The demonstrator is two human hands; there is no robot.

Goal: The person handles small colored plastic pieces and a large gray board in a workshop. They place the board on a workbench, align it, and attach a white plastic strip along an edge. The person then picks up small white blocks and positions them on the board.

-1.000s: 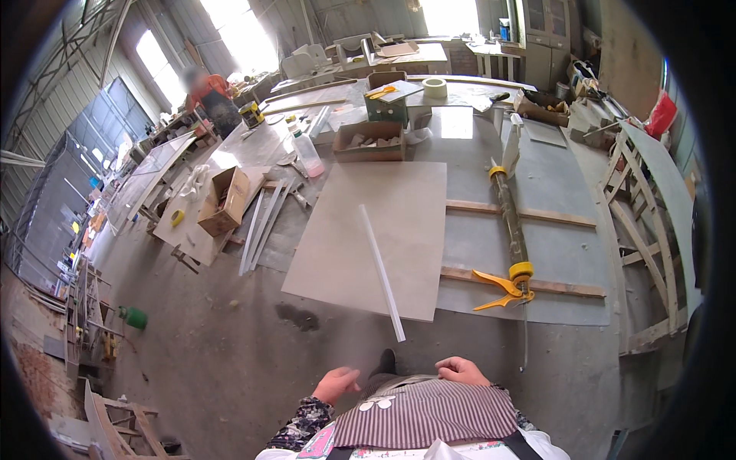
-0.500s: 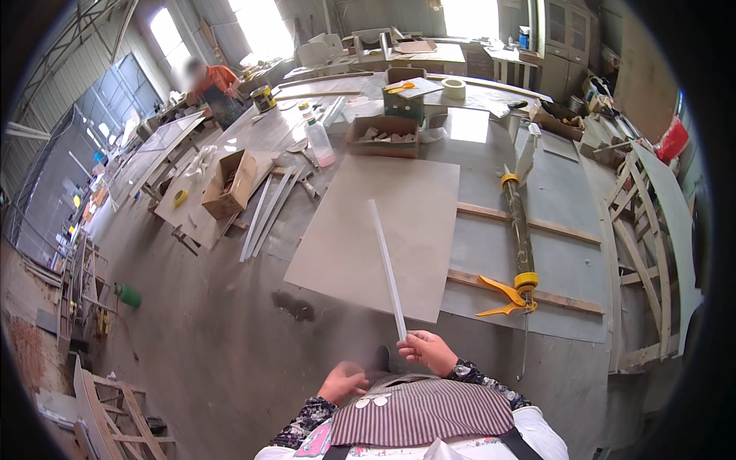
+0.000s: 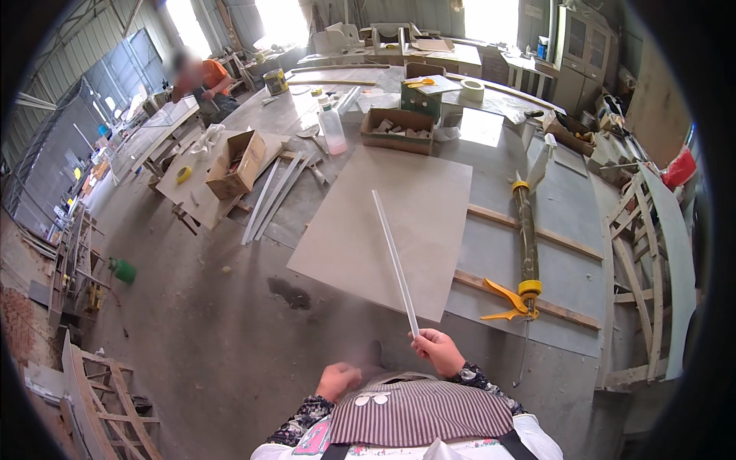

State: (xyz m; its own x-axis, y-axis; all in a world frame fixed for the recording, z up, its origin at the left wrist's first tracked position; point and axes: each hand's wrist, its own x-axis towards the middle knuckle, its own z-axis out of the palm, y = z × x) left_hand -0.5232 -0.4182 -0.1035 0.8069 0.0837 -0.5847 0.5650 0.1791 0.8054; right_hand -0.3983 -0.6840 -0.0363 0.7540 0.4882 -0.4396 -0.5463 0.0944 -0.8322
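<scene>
My right hand [image 3: 438,351] grips the lower end of a long, thin whitish strip [image 3: 396,264] between thumb and fingers. The strip points away from me, slanting up to the left over a large beige panel [image 3: 383,222] that lies on the table. Low in front of my striped apron [image 3: 422,414], my left hand [image 3: 338,380] is closed with its fingers curled in. What it holds, if anything, does not show. A caulking gun [image 3: 526,245] with a yellow handle lies to the right of the panel.
Several similar strips [image 3: 277,199] lie left of the panel, near an open cardboard box [image 3: 238,165]. Behind the panel stand a bottle of pink liquid [image 3: 332,129] and a box of small pieces [image 3: 397,133]. A person in orange [image 3: 207,80] works at the far left.
My right hand has moved slightly right with the strip's lower end. The view has shifted a little, and the far person's arm is raised toward the head.
</scene>
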